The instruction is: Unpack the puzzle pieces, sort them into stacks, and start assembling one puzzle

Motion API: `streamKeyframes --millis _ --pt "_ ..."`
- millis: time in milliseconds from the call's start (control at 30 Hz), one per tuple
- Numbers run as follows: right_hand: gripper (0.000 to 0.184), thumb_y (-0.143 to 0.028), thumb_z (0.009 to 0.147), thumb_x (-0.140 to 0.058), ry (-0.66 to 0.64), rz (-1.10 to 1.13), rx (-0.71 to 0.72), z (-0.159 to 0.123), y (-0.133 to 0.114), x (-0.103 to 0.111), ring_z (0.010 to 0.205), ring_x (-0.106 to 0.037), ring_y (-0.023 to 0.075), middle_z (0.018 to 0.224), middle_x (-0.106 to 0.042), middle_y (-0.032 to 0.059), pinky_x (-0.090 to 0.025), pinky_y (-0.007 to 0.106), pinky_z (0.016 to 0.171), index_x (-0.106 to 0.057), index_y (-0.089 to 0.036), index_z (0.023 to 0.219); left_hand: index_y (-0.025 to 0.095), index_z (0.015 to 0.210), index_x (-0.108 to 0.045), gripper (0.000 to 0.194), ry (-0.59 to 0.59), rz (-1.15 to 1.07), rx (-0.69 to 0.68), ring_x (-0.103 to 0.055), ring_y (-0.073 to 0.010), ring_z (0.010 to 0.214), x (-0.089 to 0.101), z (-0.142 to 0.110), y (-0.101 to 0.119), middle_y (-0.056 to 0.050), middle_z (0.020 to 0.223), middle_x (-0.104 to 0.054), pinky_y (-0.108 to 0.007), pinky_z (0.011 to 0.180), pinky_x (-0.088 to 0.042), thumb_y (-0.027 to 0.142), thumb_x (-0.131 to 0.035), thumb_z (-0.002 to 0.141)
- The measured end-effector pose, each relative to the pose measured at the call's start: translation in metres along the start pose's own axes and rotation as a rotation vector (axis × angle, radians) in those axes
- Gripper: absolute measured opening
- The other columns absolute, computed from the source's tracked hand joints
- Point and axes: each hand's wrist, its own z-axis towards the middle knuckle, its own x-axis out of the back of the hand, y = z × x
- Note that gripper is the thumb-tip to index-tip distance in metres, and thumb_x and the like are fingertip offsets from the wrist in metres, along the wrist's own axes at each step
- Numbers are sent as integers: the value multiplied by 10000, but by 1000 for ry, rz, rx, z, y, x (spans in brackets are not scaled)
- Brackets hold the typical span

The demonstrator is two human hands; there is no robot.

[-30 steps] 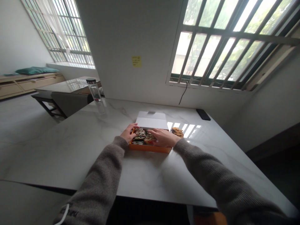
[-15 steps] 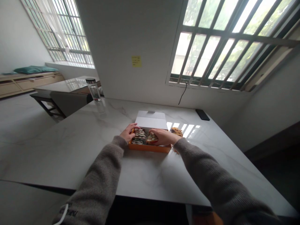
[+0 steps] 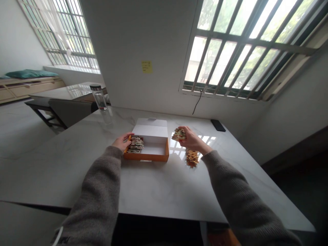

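An orange cardboard box (image 3: pixel 153 158) with a white inside stands on the table, its white lid (image 3: pixel 150 128) folded back. My left hand (image 3: pixel 122 141) grips the box's left wall, fingers bent over the rim. A tight row of small flat packets (image 3: pixel 136 145) fills the left part of the box; the right part shows bare white bottom. To the right of the box, above the table, my right hand (image 3: pixel 191 138) clasps a bunch of similar packets (image 3: pixel 178 134). Just below that hand, a stack of orange-edged packets (image 3: pixel 192 158) lies on the table. What the packets contain cannot be seen.
The marbled white table (image 3: pixel 153 191) reaches back to the wall. A glass bottle (image 3: pixel 99 98) stands at its far left, and a black phone (image 3: pixel 217 125) lies at the far right. A dark cable (image 3: pixel 196 103) hangs from the barred window.
My right hand has lifted the bunch of packets out of the box's right part and moved right. The box has shifted left slightly, with my left hand still on its wall.
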Motion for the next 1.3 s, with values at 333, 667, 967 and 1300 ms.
streamKeyframes --millis 333,667,967,1300 --pt "667 -263 695 -696 -336 -335 -44 -23 13 -44 1148 -496 314 1254 -575 136 -390 424 1006 -525 -166 1333 193 1060 -676 251 338 413 -440 -654 -210 995 -34 -31 68 -67 1062 -693 -386 923 -555 181 -486 896" --pt "993 -489 747 -738 -458 -266 -102 -29 5 -50 1371 -413 362 1491 -446 200 -305 440 1148 -284 -138 1558 210 974 -702 215 60 736 -560 -651 -246 951 -55 -50 69 -59 969 -738 -408 923 -477 213 -504 890" --pt "862 -479 864 -638 -430 -101 0 -11 -43 -26 1498 -230 342 1599 -321 162 -213 522 1207 -245 -196 1576 232 925 -720 220 197 791 -405 -591 -273 1097 -38 -71 50 -61 1136 -683 -424 959 -423 175 -533 824" --pt "365 -377 1028 -393 -599 -33 132 34 -123 -107 949 -661 248 1056 -710 135 -480 342 846 -682 -168 1107 240 820 -681 205 118 818 -371 -627 -224 961 -41 -74 51 -30 989 -712 -373 870 -442 131 -508 812"
